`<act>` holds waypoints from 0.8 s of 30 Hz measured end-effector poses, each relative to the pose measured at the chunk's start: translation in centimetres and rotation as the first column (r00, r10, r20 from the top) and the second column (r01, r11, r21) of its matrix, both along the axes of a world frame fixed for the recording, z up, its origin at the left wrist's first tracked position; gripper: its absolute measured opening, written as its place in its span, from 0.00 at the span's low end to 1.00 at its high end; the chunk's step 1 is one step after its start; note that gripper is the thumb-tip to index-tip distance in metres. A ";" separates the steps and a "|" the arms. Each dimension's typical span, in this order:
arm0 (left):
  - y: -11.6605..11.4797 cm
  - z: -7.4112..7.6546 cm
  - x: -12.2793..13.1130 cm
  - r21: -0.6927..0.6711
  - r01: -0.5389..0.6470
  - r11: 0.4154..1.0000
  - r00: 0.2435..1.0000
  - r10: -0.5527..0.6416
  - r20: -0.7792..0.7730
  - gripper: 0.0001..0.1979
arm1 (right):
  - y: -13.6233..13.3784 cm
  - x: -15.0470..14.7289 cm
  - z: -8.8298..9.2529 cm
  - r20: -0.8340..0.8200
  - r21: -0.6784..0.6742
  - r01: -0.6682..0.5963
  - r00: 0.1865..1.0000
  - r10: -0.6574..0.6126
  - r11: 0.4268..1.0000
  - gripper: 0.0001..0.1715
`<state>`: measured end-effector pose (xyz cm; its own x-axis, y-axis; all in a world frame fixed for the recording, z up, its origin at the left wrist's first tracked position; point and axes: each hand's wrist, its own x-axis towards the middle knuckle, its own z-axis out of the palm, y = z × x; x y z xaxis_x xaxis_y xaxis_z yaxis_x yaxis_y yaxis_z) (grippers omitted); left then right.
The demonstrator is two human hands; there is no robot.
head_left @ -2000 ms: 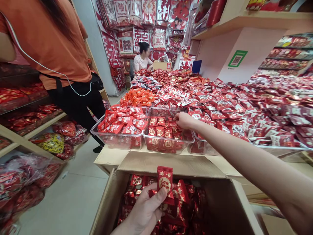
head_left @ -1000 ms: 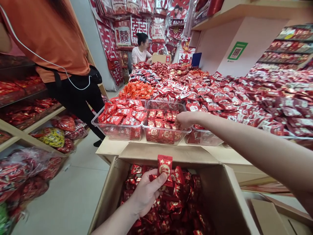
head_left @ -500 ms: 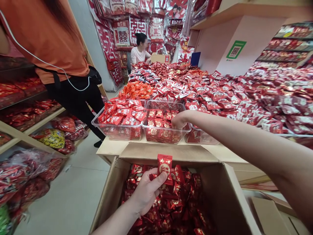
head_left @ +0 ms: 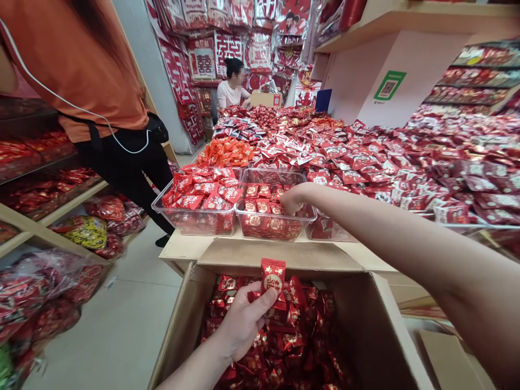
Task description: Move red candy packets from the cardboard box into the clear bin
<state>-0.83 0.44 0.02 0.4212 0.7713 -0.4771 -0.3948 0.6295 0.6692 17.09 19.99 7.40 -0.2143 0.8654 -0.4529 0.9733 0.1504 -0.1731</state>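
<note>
My left hand [head_left: 242, 319] is closed on a bunch of red candy packets [head_left: 273, 276], one standing upright above my thumb, over an open cardboard box [head_left: 184, 319] full of the same packets. My right hand [head_left: 293, 199] reaches forward into a clear plastic bin [head_left: 276, 226] of small red candies on the counter, its fingers curled down among them. What those fingers hold, if anything, is hidden.
A second clear bin [head_left: 195, 223] of red packets stands left of the first. The long counter [head_left: 365, 157] behind is heaped with red sweets. A person in an orange top [head_left: 81, 65] stands at the left by shelves; another person [head_left: 231, 86] sits at the far end.
My right hand has slid leftward and down into the clear bin. The left hand keeps its packets over the box, hardly moving.
</note>
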 end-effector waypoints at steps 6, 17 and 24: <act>-0.1 -0.1 -0.2 0.025 0.014 1.000 1.000 -0.014 0.018 0.11 | -0.7 -1.2 -0.3 0.110 -0.111 0.003 0.994 0.009 0.994 0.14; 0.0 -0.3 -0.4 -0.039 -0.061 0.997 0.997 0.060 -0.038 0.15 | -0.6 -3.3 -0.1 0.208 -0.065 -0.108 0.971 0.119 0.992 0.14; 0.5 0.3 -0.8 0.033 -0.041 0.999 0.994 0.037 0.099 0.08 | -2.4 -1.8 2.2 0.260 0.105 -0.178 0.955 0.145 0.978 0.18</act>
